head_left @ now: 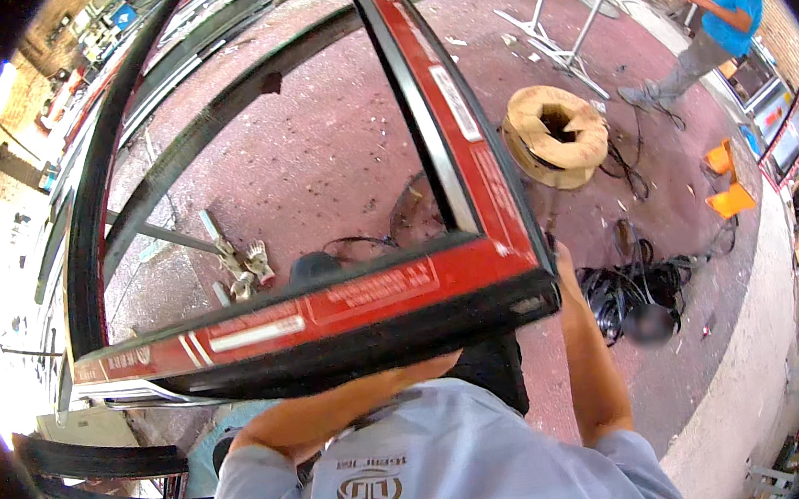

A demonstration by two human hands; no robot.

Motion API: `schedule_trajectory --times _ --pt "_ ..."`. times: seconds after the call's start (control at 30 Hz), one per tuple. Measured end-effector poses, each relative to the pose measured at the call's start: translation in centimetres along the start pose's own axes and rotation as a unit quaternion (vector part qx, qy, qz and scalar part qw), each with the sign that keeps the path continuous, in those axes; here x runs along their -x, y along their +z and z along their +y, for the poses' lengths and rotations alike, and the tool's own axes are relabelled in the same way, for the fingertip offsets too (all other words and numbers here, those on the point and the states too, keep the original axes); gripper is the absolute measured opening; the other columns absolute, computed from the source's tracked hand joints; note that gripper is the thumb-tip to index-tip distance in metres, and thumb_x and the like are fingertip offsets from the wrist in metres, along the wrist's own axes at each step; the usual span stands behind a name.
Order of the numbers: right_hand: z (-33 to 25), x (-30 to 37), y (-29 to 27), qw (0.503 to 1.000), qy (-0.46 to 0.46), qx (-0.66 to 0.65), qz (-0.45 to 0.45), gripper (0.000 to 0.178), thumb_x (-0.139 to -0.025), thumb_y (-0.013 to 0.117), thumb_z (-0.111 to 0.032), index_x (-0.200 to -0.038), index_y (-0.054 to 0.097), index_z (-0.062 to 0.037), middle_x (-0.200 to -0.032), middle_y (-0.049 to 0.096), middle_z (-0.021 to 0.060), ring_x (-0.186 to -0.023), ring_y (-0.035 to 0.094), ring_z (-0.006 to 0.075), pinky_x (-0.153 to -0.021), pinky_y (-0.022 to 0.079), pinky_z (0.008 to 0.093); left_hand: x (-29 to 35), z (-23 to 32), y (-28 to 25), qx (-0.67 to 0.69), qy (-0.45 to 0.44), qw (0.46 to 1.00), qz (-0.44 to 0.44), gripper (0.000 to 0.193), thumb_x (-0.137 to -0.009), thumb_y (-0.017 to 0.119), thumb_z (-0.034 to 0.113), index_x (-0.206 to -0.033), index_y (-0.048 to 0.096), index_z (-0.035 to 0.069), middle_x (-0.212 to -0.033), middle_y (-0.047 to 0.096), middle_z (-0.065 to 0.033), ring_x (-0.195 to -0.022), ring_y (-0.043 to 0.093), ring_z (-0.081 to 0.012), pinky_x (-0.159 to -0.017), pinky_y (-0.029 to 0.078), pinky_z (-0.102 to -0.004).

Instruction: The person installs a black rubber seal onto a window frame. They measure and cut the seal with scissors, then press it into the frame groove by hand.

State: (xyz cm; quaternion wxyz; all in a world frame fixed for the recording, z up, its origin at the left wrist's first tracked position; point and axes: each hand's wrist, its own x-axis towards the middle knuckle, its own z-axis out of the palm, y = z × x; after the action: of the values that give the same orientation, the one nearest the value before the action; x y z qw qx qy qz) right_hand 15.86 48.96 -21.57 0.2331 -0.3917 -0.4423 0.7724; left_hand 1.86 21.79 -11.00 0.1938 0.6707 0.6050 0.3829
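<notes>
In the head view, the step in hand seemed to be steadying one red-and-black frame (375,295) above the floor (316,181), in front of the person; the next move likely called for even support. The right hand (563,258) met its near right corner; the left hand was hidden behind the near bar. I could not tell either grip. One wooden spool (568,149) and one co-worker (732,10) were toward the floor's right edge.

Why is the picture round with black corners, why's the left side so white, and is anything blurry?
In the head view, a wide fisheye lens leaves dark corners and bends the red frame; also in the head view, bright light washes out the far left; again in the head view, a dark round thing looks smeary, while the wooden spool looks clearer.
</notes>
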Motion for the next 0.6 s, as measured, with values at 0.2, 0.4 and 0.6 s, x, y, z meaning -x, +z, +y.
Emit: schedule_trajectory --times 0.2,0.4,0.6 --pt "-3.2 17.1 -3.6 0.989 -0.133 -0.040 0.051 0.054 -0.099 0.049 -0.060 -0.082 0.050 -0.0096 -0.056 0.044 0.0034 -0.045 0.041 0.0159 -0.043 0.036 0.0297 -6.4 4.8 0.5 0.148 0.042 0.988 0.031 0.043 -0.106 0.048 0.027 -0.142 0.047 0.004 -0.105 0.061 -0.0070 -0.100 0.059 -0.0190 -0.095 0.047 -0.0341" --pt "-5.8 29.4 1.3 0.982 -0.185 -0.003 -0.043 0.064 -0.095 0.045 -0.070 -0.086 0.052 -0.0072 -0.061 0.049 0.0044 -0.050 0.046 0.0156 -0.045 0.037 0.0275 -10.4 9.1 3.8 0.311 0.068 0.945 0.079 0.049 -0.108 0.043 0.029 -0.148 0.035 0.001 -0.091 0.055 -0.0052 -0.085 0.050 -0.0134 -0.082 0.045 -0.0281" --pt "-11.0 34.5 6.6 0.982 -0.062 0.130 -0.119 0.057 -0.092 0.063 -0.061 -0.088 0.055 -0.0037 -0.072 0.054 0.0025 -0.063 0.054 0.0132 -0.055 0.042 0.0281 -16.7 14.1 3.5 0.364 0.130 0.900 0.201 0.045 -0.109 0.040 0.026 -0.144 0.037 -0.002 -0.089 0.053 -0.0021 -0.076 0.044 -0.0081 -0.068 0.039 -0.0237"
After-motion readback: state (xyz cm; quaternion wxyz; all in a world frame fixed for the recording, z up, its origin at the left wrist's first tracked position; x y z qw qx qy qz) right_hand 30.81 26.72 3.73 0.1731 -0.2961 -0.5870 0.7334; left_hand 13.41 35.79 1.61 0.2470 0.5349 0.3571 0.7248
